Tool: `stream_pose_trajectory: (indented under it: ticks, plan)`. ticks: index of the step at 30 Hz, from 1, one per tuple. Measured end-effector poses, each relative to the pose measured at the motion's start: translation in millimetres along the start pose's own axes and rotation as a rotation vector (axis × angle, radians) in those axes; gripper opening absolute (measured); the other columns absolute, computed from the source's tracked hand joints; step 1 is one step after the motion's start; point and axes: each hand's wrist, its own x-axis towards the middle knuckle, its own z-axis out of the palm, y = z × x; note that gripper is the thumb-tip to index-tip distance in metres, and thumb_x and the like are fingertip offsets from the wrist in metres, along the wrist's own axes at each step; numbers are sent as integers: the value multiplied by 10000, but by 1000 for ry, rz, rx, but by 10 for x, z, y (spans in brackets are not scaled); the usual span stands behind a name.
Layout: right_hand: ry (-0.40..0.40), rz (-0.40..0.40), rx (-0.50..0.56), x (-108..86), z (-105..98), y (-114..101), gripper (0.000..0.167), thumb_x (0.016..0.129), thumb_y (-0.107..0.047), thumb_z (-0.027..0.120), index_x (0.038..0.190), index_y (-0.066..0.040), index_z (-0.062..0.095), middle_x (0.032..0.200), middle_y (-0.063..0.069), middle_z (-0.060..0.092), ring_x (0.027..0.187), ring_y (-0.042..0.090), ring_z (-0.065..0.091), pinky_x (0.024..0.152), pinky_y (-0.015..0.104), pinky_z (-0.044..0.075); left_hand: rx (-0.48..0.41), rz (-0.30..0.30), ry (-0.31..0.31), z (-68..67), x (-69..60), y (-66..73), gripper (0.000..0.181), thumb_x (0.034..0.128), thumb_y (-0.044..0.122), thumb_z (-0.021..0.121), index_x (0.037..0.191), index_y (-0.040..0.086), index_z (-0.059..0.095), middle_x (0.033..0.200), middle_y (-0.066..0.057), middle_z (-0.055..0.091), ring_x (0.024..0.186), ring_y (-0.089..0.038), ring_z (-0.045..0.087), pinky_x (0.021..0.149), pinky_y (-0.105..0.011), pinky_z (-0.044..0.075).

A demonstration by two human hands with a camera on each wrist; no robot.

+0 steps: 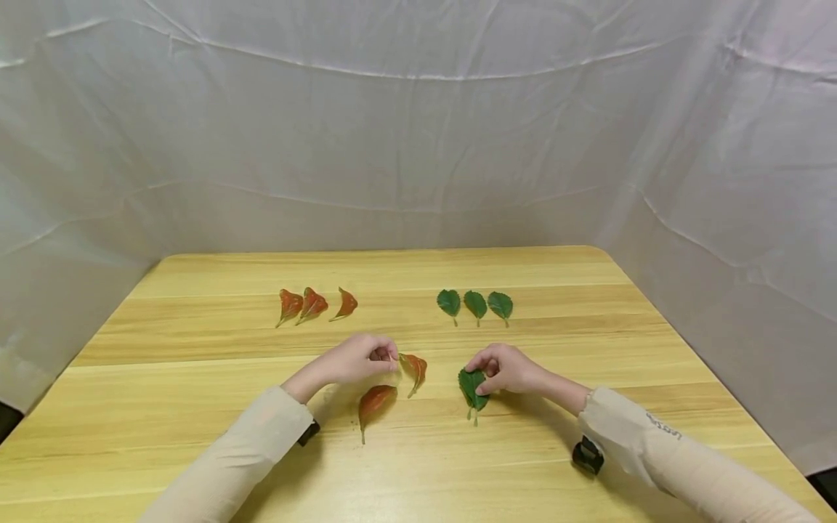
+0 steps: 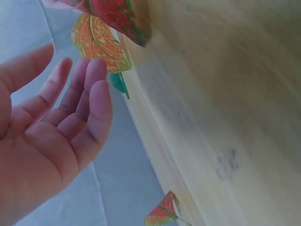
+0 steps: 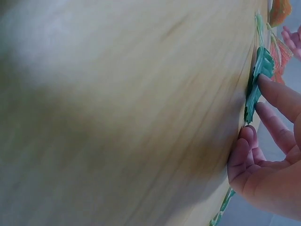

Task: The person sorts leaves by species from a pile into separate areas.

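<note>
My left hand (image 1: 366,357) hovers beside a red-orange leaf (image 1: 415,370), its fingertips close to the stem end. In the left wrist view a gap shows between the thumb and the loosely bent fingers (image 2: 96,101), with nothing between them. Another red leaf (image 1: 377,402) lies nearer the front, below this hand. My right hand (image 1: 512,369) pinches green leaves (image 1: 472,385) at the tabletop, thumb and index finger at their edges. Two stems poke out from these overlapping leaves. The right wrist view shows the green leaf (image 3: 263,63) edge-on under the thumb.
Farther back on the wooden table (image 1: 196,407), three red leaves (image 1: 312,303) lie at left, two of them touching. Three green leaves (image 1: 475,303) stand in a row at right. Pale cloth (image 1: 392,145) hangs behind and along the sides.
</note>
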Motion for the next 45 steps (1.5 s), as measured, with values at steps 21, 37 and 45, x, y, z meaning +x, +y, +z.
stream_pose_trajectory:
  ticks: [21,37,45]
  plan:
    - [5,-9,-8,3,-3,-38,304,676,-8,745,959,49,649,688,21,503,569,94,382,505,203,341,-93,-67,-120,34,156,30,332,905,137,525,1174,-59,529,1023,-115,590,924,-233,560,781,-299,456]
    - [9,4,-30,-10,8,-11,295,683,-18,743,958,31,650,765,34,546,589,94,396,544,216,356,-150,-159,143,-3,164,49,117,816,50,614,907,-4,665,819,-34,633,716,-129,576,645,-256,476]
    - [6,4,-33,3,8,11,287,688,-14,738,959,28,651,731,28,520,580,93,393,521,209,352,-288,-258,283,-52,163,-8,52,812,-25,607,856,-25,634,743,-62,578,616,-159,568,580,-357,512]
